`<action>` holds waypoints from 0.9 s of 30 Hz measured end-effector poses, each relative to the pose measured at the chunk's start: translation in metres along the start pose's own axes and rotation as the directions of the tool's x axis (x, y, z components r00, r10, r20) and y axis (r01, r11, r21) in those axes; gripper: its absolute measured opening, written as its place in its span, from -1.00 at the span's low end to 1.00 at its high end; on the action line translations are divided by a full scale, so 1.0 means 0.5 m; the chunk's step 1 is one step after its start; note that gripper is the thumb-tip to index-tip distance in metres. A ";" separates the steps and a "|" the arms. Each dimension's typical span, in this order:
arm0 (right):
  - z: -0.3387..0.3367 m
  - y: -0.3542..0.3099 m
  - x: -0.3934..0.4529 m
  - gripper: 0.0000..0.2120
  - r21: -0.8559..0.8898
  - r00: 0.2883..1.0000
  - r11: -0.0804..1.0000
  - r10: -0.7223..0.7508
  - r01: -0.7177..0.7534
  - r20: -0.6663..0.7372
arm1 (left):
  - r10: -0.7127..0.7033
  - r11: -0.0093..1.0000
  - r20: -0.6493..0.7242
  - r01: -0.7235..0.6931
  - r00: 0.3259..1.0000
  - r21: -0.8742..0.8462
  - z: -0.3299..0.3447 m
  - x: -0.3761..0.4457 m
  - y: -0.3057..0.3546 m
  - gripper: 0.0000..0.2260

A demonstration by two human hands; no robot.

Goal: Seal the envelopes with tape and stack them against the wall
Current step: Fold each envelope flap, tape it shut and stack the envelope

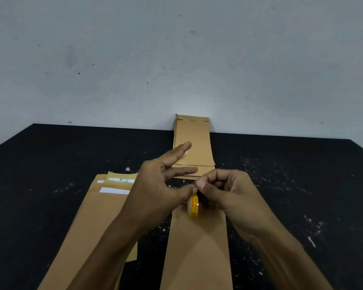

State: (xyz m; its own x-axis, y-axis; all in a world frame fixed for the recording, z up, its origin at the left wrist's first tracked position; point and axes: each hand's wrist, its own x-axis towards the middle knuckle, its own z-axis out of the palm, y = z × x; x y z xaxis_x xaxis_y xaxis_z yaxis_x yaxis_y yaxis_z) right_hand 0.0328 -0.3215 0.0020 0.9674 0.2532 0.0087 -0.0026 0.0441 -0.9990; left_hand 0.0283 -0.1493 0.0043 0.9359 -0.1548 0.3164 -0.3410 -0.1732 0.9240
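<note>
A small yellow tape roll (193,207) hangs edge-on between my two hands, just above a brown envelope (197,252) that lies lengthwise on the black table (50,164). My left hand (161,185) holds the roll from the left with its thumb on the rim, while its index and middle fingers point straight ahead. My right hand (224,191) has curled fingers and pinches at the top of the roll. No pulled-out strip of tape can be made out. Brown sealed envelopes (194,139) lean stacked against the wall (176,59) just beyond my hands.
A pile of brown envelopes (92,216) with open flaps and white adhesive strips lies at the left, partly under my left forearm. White specks and scraps dot the table. The table's back edge meets the wall; its right edge runs at the far right.
</note>
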 end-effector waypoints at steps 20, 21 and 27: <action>-0.032 0.100 0.116 -0.82 -0.495 0.904 0.843 -0.028 -0.208 -0.427 | 0.023 0.869 -0.184 0.071 0.983 0.490 0.074 0.068 -0.105 -0.27; -0.035 0.103 0.117 -0.82 -0.585 0.908 0.778 -0.047 -0.227 -0.416 | 0.027 0.854 -0.180 0.071 0.983 0.515 0.075 0.073 -0.111 -0.26; -0.028 0.112 0.126 -0.94 -0.745 0.911 0.588 -0.031 -0.316 -0.411 | 0.044 0.757 -0.081 0.020 0.996 0.653 0.088 0.077 -0.115 -0.23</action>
State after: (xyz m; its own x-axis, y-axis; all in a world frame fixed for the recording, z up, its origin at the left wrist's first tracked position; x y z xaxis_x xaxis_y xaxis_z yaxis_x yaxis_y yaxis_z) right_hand 0.0969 -0.3166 -0.0539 0.9856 -0.1679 0.0211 -0.1185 -0.7738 -0.6222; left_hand 0.0798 -0.1881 -0.0464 0.9242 -0.0825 0.3729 -0.2970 -0.7690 0.5660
